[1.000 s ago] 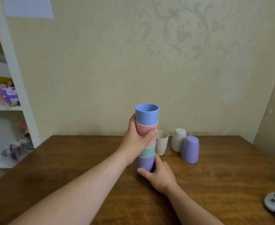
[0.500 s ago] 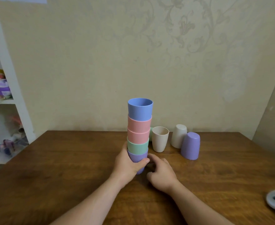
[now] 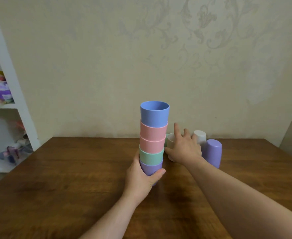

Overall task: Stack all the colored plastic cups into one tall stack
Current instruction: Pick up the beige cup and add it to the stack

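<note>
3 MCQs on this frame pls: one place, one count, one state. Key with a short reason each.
1. Where is the left hand?
A. around the bottom of the stack
B. flat on the table
C. on the shelf

2. How many cups are in the stack?
A. three
B. five
C. seven

3. How does the loose purple cup stand?
A. upright, mouth up
B. upside down
C. on its side

Key:
1 A: left hand wraps the lowest cup of the stack.
2 B: blue, two pink, green and purple cups show.
3 B: the purple cup shows its closed base on top. It stands beyond the right hand, which reaches to the cream cup.
</note>
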Demonstrator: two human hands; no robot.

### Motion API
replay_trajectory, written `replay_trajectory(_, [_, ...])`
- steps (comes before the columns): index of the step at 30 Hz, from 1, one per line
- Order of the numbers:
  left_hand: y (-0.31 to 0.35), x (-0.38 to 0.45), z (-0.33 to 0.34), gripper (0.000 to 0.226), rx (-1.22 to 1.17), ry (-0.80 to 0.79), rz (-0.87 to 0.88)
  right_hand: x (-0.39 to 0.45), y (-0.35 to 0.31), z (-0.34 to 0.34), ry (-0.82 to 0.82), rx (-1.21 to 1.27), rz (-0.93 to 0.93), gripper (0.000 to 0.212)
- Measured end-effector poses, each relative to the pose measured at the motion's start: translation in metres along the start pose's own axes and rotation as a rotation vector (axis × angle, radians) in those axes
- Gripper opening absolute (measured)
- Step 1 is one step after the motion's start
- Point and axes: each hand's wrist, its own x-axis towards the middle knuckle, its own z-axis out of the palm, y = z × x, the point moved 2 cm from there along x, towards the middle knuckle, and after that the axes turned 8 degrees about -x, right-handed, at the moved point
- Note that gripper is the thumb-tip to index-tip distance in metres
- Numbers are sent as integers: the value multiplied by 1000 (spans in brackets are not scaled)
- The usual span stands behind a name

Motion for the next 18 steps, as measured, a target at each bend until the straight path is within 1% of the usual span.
replay_trajectory(2, [-1, 0, 0, 89, -6, 4, -5, 2, 0, 6, -31, 45, 40, 104])
replay_trajectory(5, [0, -1, 0, 92, 1, 1, -15, 0, 8, 15, 23, 170, 70, 89])
replay_trajectory(6, [0, -1, 0, 93, 3, -1, -16, -3, 11, 16, 32, 231, 68, 89])
replay_trajectory(8, [1, -1, 0, 90, 9, -3, -19, -11, 13, 16, 29, 403, 65, 98])
replay_trajectory(10, [3, -1, 0, 93, 13, -5, -21, -19, 13, 14, 14, 543, 91, 104])
replay_trajectory(13, [4, -2, 1, 101, 13, -19, -42, -30, 14, 14, 10, 627, 133, 105])
replay_trajectory(14, [4, -2, 1, 102, 11, -27, -49, -35, 15, 16, -1, 665, 146, 102])
replay_trajectory(15, [5, -3, 1, 103, 9, -33, -56, -39, 17, 19, -16, 715, 160, 94])
replay_trajectory(17, [8, -3, 1, 102, 0, -43, -65, -45, 19, 18, -40, 822, 200, 70])
replay_trajectory(18, [9, -4, 1, 101, -3, -44, -65, -45, 19, 13, -41, 892, 222, 62])
